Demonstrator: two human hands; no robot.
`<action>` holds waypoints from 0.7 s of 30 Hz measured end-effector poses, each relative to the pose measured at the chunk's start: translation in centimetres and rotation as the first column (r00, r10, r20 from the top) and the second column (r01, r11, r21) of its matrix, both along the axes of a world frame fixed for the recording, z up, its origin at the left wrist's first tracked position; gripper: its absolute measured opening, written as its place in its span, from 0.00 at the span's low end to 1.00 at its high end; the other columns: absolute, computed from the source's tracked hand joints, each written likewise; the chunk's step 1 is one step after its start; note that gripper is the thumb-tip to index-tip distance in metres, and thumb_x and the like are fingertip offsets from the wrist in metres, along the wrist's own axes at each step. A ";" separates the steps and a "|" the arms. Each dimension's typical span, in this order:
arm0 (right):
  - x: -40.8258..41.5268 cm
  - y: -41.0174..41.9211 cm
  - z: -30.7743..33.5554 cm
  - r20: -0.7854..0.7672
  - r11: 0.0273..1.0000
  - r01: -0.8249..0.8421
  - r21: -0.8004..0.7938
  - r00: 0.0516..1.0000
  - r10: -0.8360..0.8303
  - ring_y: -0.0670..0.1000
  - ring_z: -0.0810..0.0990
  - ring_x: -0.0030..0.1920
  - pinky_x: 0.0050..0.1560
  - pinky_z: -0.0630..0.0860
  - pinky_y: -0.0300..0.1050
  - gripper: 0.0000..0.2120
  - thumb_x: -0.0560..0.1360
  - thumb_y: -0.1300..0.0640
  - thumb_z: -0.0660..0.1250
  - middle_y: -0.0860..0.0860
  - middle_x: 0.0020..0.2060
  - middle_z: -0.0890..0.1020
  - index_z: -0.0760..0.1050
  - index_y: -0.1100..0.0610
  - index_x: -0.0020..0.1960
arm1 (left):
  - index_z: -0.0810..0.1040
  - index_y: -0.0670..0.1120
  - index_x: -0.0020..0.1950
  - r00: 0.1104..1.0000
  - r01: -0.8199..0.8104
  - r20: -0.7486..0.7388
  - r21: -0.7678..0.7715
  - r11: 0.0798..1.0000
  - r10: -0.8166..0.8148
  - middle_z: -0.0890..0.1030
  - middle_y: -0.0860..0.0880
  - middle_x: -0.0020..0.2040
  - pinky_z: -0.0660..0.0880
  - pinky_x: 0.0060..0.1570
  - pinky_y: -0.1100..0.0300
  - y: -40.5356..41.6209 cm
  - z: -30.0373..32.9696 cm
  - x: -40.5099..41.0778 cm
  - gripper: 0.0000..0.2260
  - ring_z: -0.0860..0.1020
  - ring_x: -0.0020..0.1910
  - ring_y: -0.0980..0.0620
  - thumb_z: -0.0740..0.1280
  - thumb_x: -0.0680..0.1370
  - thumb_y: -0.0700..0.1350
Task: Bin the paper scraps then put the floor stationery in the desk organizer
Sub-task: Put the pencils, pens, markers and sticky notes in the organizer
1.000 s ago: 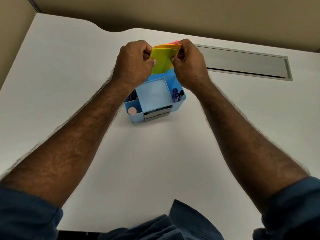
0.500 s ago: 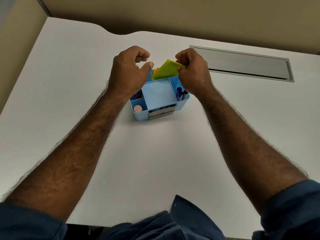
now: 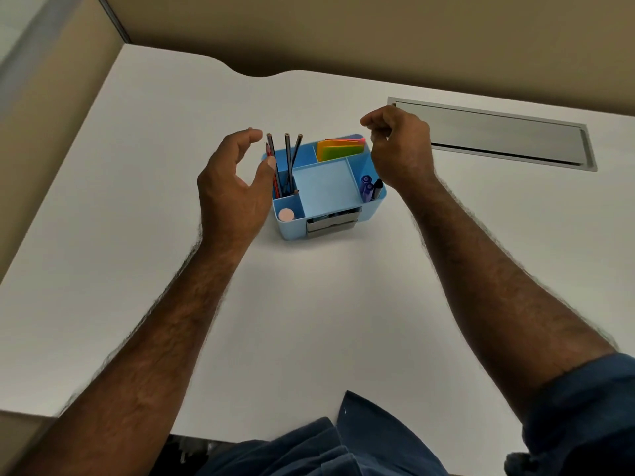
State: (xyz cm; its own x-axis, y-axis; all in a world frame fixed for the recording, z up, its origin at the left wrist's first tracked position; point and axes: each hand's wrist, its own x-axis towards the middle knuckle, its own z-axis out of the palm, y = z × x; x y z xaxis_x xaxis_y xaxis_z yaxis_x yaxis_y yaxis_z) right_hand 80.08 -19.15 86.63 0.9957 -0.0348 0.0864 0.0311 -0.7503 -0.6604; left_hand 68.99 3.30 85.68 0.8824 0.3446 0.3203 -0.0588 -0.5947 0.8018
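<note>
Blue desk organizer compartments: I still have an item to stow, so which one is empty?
The large square middle compartment: only its bare blue floor shows, while the others hold pencils, sticky notes, markers or a pink round eraser.

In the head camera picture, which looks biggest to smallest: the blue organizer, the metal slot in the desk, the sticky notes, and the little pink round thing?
1. Metal slot
2. Blue organizer
3. Sticky notes
4. Pink round thing

The slot lies farther from the camera, yet it spans more of the picture.

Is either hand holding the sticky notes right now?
No, the sticky notes stand in the organizer's back compartment, and both hands are empty.
</note>
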 end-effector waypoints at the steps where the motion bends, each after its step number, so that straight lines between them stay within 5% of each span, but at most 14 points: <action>1: 0.0 0.0 -0.1 -0.002 1.000 0.013 0.010 1.000 -0.013 0.48 0.82 0.61 0.58 0.80 0.40 0.11 0.85 0.62 0.63 0.50 0.62 0.85 0.82 0.54 0.63 | 0.77 0.46 0.70 1.000 -0.010 -0.010 -0.008 1.000 0.010 0.80 0.50 0.69 0.72 0.66 0.71 0.1 -0.2 -0.3 0.18 0.77 0.70 0.55 0.72 0.81 0.47; 6: -0.3 -1.2 -0.5 -0.025 0.996 0.089 -0.008 0.996 -0.089 0.47 0.83 0.57 0.56 0.79 0.39 0.10 0.83 0.56 0.68 0.51 0.60 0.86 0.82 0.55 0.62 | 0.77 0.44 0.69 0.986 -0.097 -0.145 -0.065 0.993 0.087 0.82 0.48 0.66 0.71 0.58 0.78 0.5 -2.3 -2.2 0.19 0.80 0.63 0.56 0.73 0.80 0.47; 11: -1.2 -2.8 -1.4 -0.283 0.995 0.015 -0.095 0.958 -0.042 0.49 0.85 0.48 0.47 0.86 0.50 0.17 0.78 0.45 0.74 0.53 0.53 0.87 0.83 0.56 0.60 | 0.85 0.45 0.60 0.930 -0.099 -0.362 -0.065 0.993 0.069 0.88 0.49 0.51 0.82 0.54 0.58 0.1 -4.3 -3.2 0.14 0.85 0.49 0.54 0.73 0.80 0.53; 14: -1.0 -3.0 -2.1 -0.429 0.998 0.055 -0.044 0.901 -0.069 0.48 0.86 0.39 0.43 0.88 0.52 0.11 0.78 0.46 0.74 0.54 0.48 0.87 0.83 0.54 0.52 | 0.87 0.43 0.54 0.906 -0.085 -0.423 -0.161 0.983 0.009 0.89 0.46 0.48 0.85 0.49 0.46 0.0 -5.0 -2.4 0.12 0.87 0.45 0.48 0.73 0.80 0.51; 21: 0.0 -3.3 -2.7 -0.416 0.996 0.037 -0.083 0.907 -0.068 0.49 0.88 0.34 0.40 0.88 0.51 0.08 0.78 0.53 0.73 0.53 0.41 0.88 0.83 0.50 0.40 | 0.87 0.39 0.48 0.866 -0.039 -0.499 -0.040 0.998 0.014 0.88 0.42 0.44 0.86 0.45 0.45 1.0 -5.3 1.0 0.09 0.87 0.39 0.44 0.74 0.78 0.45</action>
